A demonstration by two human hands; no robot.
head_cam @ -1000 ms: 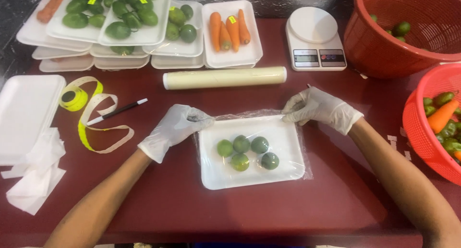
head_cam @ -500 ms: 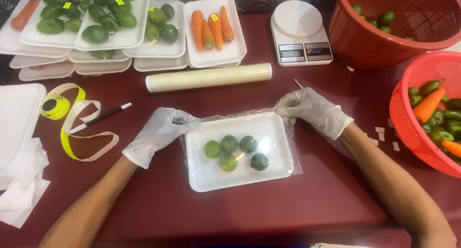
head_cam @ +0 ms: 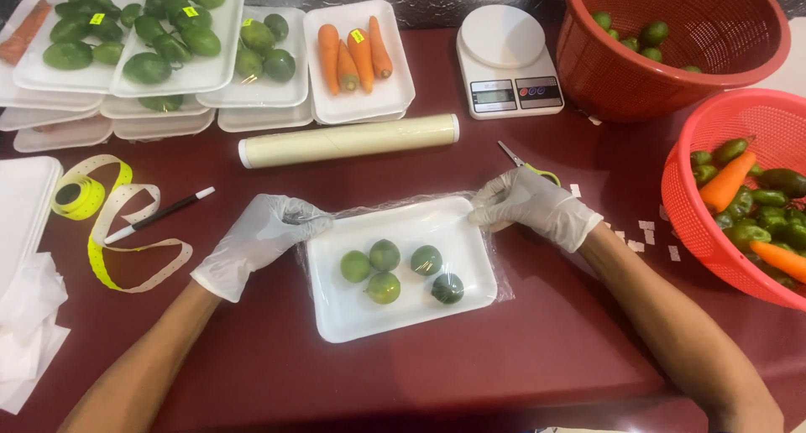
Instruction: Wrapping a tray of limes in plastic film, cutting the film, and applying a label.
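We pinch the clear film at the foam tray's far corners, left hand and right hand apart; uneven tension may tear it (limes roll).

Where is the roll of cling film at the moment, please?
In the head view the roll of cling film lies crosswise at the table's centre, just beyond the white tray of limes, in front of the carrot tray.

My gloves: white, both hands, left & right. Tray white, limes green, one darker. Film clear. Tabletop dark red. Baskets red-orange. Carrots orange. Label strip yellow w/ dotted holes. Pen black, white tip. Scale white.
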